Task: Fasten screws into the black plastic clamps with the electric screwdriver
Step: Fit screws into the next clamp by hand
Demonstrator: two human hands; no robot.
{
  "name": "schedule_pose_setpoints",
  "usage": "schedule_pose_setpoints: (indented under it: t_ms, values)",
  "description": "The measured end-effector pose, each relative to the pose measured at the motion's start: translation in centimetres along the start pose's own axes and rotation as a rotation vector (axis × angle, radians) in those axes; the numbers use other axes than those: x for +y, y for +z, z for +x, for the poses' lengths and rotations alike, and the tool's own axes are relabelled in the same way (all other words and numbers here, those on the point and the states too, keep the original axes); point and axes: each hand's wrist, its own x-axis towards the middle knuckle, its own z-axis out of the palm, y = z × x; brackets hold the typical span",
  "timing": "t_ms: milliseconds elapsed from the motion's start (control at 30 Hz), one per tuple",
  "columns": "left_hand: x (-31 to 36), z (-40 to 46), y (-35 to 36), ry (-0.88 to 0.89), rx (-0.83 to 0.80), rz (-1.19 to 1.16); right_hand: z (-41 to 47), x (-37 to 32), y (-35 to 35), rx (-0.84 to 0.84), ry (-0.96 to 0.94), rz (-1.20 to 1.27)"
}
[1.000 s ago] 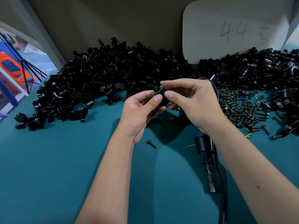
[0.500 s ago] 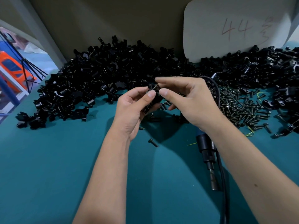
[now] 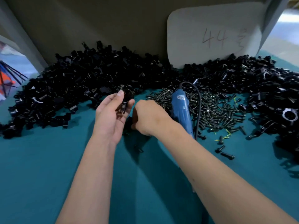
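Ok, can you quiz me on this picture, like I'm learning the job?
1. What is holding the black plastic clamp? A) the left hand B) a metal vice C) nothing, it lies in the pile
2. True or false: the blue electric screwdriver is lying on the teal table.
3. Fill in: the number written on the white board is ___.

Key: 1 A; 2 true; 3 44.
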Motion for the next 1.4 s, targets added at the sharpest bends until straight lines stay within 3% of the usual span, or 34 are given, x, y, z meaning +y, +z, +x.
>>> schedule_pose_setpoints:
  t_ms: [400,967,1400]
  values:
    - [0.0,0.7,-0.6,0.035,0.052,-0.051,-1.1,-1.9,0.4,-0.012,-0.022,0.093]
    - [-0.4,0.3,0.0,-0.032,0.021,-0.013,-1.5,1.0,-1.4,0.000,-0.204,-0.237]
    - [-0.8,-0.3,0.6,-0.040,-0.026,0.042,-2.2,5.3,-3.1,0.214,-0.108,0.377]
